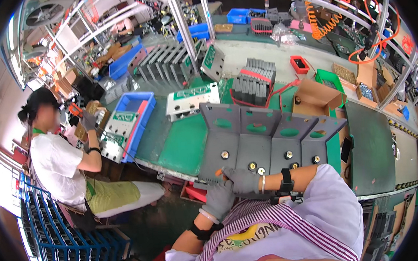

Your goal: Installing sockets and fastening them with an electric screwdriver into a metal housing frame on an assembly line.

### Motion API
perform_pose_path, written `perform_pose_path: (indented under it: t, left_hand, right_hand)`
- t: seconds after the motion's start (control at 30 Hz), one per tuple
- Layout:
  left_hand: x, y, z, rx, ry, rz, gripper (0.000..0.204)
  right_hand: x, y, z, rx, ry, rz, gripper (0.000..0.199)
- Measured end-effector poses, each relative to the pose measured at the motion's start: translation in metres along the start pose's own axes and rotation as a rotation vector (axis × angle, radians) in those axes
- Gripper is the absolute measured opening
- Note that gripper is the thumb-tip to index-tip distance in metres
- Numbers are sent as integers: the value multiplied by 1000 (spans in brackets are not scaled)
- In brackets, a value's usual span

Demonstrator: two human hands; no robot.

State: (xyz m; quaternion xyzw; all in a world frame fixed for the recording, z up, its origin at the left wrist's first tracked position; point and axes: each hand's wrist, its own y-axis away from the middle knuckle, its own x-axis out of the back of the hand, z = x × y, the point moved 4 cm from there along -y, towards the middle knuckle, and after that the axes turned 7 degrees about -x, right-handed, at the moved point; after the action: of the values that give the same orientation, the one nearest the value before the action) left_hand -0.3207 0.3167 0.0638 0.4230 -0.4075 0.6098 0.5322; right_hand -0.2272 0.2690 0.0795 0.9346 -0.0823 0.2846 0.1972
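Several grey L-shaped metal plates stand side by side on the bench in front of me, the green top showing through holes in their upright walls. Small round metal fittings sit on their flat parts. My left hand, in a grey glove, is closed at the near edge of the leftmost plates. Against it my right hand, also gloved, has its fingers curled, and a bare or orange tip shows at its front. Whatever lies between the fingers is hidden. Two loose fittings lie just beyond my right hand.
A co-worker sits at the left beside a blue tray. Beyond the plates are a bundle of grey parts, an open cardboard box and a red bin. A white panel lies at the far left; coiled orange hoses hang above.
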Motion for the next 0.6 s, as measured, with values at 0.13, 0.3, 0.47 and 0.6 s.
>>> perform_pose_path:
  t: [0.13,0.3,0.47,0.6]
  left_hand:
    - [-9,4,3,91,41,-47,32]
    - [-24,10,-15,328,94,-88,34]
    - [-36,46,-35,427,381,178,30]
    - [-34,54,-25,448,416,202,28]
  right_hand:
    - [-23,-10,20,51,-76,-36,38]
    - [-2,-63,61,-24,141,-162,41]
    - [16,-121,97,150,547,288,42]
    - [-11,-148,115,179,756,128,42]
